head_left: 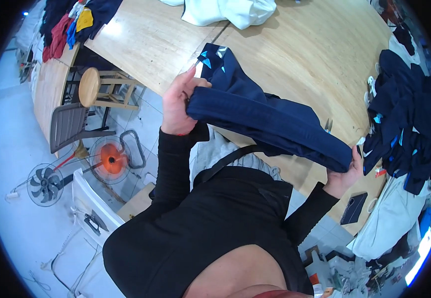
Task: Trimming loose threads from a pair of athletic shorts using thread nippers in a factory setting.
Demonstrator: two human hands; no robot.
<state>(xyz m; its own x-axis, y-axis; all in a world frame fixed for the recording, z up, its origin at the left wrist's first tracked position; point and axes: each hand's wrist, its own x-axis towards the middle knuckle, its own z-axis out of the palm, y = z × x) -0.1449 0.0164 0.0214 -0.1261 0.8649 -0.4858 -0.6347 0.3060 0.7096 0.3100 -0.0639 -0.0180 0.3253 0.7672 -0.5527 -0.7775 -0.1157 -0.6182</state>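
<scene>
A navy blue garment [270,116] with a wide waistband-like edge is stretched between my two hands over the near side of the table. My left hand [179,102] grips one end of that edge, its thumb pointing up and away. At the other end, my right hand [345,173] holds the band from below, with its fingers partly hidden by the cloth. Light blue and white patches show on the garment's far part, which rests on the wooden table [324,54]. Just beyond the band, near my right hand, the tips of a metal tool [328,125] stick out.
White cloth [230,11] lies at the table's far edge. Navy garments [404,114] are heaped on the right, above pale fabric [391,216]. A dark flat case [354,207] sits at the near right. To the left are a wooden stool [90,87], a fan [110,158] and an iron [95,222].
</scene>
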